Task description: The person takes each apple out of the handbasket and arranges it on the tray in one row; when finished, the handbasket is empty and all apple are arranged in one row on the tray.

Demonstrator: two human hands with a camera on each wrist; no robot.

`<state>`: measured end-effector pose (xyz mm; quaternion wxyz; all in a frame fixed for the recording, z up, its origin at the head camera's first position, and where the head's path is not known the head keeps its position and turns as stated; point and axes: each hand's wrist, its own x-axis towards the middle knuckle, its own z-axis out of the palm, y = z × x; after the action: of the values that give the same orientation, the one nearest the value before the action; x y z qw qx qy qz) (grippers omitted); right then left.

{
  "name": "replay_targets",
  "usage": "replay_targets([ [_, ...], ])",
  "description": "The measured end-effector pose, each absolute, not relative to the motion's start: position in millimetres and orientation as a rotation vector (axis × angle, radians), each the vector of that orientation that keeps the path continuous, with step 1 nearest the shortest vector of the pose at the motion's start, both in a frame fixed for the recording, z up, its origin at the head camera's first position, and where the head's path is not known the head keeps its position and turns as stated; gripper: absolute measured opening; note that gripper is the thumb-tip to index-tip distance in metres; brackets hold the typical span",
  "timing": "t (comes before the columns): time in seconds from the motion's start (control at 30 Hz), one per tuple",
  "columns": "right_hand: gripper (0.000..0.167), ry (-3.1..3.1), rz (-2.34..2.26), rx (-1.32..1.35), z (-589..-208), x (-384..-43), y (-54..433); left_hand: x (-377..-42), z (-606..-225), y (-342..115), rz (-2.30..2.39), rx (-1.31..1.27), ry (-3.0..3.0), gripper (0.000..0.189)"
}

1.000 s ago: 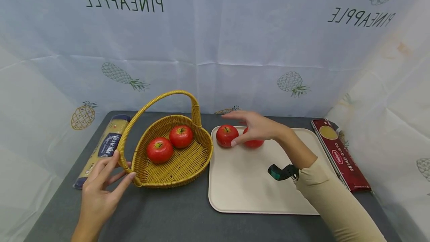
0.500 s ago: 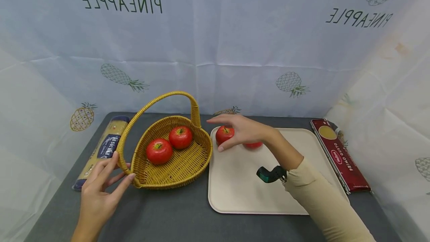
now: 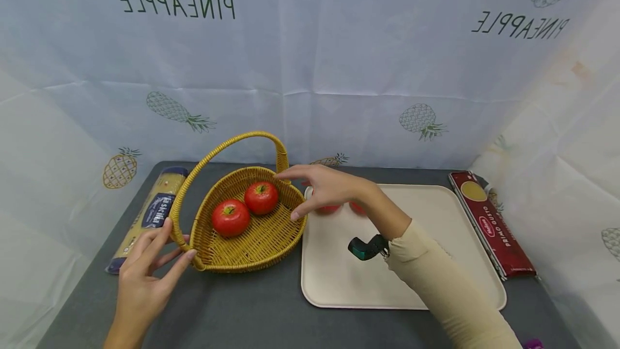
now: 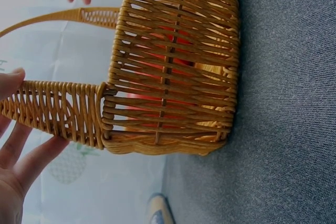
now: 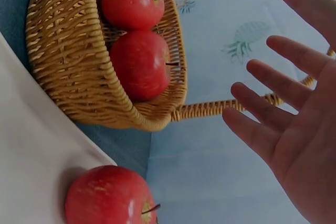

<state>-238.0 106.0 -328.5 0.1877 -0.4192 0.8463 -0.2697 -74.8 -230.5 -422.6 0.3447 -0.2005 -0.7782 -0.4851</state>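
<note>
My left hand (image 3: 145,279) holds the near end of the handle (image 3: 254,134) of a yellow wicker basket (image 3: 259,244), thumb and fingers on either side of it in the left wrist view. Two red apples (image 3: 231,218) lie inside the basket, side by side. My right hand (image 3: 326,190), fingers spread and holding nothing, hovers over the basket's right rim. Below and behind it are two more red apples (image 3: 357,208) on a beige tray (image 3: 368,284), partly hidden by the hand. One tray apple (image 5: 107,198) shows at the bottom of the right wrist view.
Left of the basket lies a pasta packet (image 3: 157,209) with a blue label. A dark red packet (image 3: 494,225) lies along the tray's right side. A patterned cloth (image 3: 339,53) hangs behind the grey table (image 3: 242,311). Something purple (image 3: 533,344) shows at the bottom right edge.
My empty right hand has moved left, from above the tray apples to the basket's right rim. The left hand and the basket have stayed in place.
</note>
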Motion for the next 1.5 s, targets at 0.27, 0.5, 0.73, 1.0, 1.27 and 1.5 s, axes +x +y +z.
replay_targets([
  [0.27, 0.085, 2.332, -0.8, -1.18, -333.2, -244.5, 88.9, -74.3, -421.3, -229.2, -1.252, -0.509, -2.027, 0.073],
  [0.5, 0.085, 2.313, -0.781, -1.147, -340.3, -251.7, 75.9, -74.2, -421.2, -229.0, -1.256, -0.496, -2.031, 0.074],
  [0.73, 0.085, 2.306, -0.77, -1.115, -345.6, -259.9, 66.4, -74.0, -421.4, -230.2, -1.257, -0.509, -2.027, 0.075],
  [1.0, 0.085, 2.285, -0.778, -1.036, -353.4, -269.2, 57.9, -71.6, -422.0, -231.3, -1.255, -0.49, -2.061, 0.071],
  [1.27, 0.085, 2.223, -0.821, -1.01, -366.9, -276.6, 51.8, -71.1, -419.5, -230.9, -1.237, -0.486, -2.076, 0.069],
  [1.5, 0.087, 2.204, -0.811, -1.001, -372.1, -280.0, 44.3, -71.2, -418.9, -230.0, -1.239, -0.478, -2.078, 0.069],
])
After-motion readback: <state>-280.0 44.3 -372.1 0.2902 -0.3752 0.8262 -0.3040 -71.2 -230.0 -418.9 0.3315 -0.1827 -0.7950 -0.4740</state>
